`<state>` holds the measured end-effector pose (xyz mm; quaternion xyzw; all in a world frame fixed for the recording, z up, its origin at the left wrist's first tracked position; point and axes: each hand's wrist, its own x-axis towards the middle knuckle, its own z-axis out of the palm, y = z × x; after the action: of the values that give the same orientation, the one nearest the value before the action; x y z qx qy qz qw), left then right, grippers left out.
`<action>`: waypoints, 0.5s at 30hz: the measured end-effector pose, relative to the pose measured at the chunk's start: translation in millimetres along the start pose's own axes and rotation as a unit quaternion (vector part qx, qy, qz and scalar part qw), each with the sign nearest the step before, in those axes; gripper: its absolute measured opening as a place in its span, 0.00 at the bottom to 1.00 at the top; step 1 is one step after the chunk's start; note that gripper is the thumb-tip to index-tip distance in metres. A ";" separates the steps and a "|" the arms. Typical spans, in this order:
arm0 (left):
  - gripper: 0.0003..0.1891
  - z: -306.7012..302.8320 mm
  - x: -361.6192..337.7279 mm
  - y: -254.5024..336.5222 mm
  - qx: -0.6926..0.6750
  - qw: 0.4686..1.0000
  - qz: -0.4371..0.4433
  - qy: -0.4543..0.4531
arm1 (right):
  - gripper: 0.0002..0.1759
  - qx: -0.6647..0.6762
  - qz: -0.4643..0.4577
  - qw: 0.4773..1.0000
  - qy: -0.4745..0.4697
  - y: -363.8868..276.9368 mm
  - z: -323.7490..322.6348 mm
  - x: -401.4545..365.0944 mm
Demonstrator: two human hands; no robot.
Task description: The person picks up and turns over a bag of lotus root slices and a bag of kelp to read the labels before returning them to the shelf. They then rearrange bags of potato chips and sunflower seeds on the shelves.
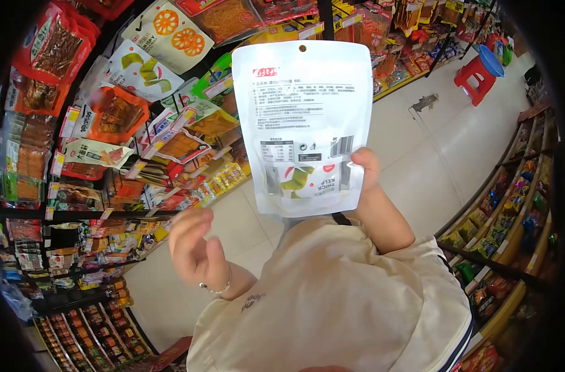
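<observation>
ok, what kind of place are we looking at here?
Most likely a supermarket snack aisle: wire racks of hanging colourful snack packets with price tags, low shelves of packed goods opposite, and the right hand holding up a white plastic pouch with a barcode.

Around you is a narrow shop aisle. A pale tiled floor (437, 161) runs from the lower middle of the frame to the upper right, bright and evenly lit, with a dark patch (425, 102) on it near the far end. All down the left side you see a black rack (78, 214) hung thick with snack packets (118, 115) in red, orange and green, with price tags (311, 30) clipped along its bars. On the right edge, low shelves (512, 223) curve away, filled with small packets. In the upper right corner a red stool (474, 77) stands on the floor beside another shelf, with a blue bowl (491, 61) on top of it.
</observation>
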<state>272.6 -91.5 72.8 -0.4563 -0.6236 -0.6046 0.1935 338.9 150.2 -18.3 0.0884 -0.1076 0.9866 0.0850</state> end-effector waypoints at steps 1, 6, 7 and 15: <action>0.15 -1.1 2.5 -2.3 0.118 0.992 -0.031 0.029 | 0.36 -0.004 -0.005 1.000 -0.010 -1.1 0.6 -1.2; 0.31 47.3 15.5 -13.6 0.054 0.997 -0.054 -0.028 | 0.37 0.035 -0.021 0.997 -0.063 -7.6 5.2 -12.4; 0.31 48.6 16.6 -12.1 0.055 0.997 -0.052 -0.025 | 0.37 0.033 -0.019 0.997 -0.065 -9.2 5.6 -14.6; 0.50 61.2 21.0 -13.1 0.192 0.954 0.045 -0.226 | 0.39 0.050 -0.022 0.996 -0.077 -16.1 14.6 -20.6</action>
<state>270.4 -25.6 70.0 -0.5624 -0.7342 -0.3456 0.1585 364.2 159.3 -5.0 0.1705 -0.0623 0.9790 0.0932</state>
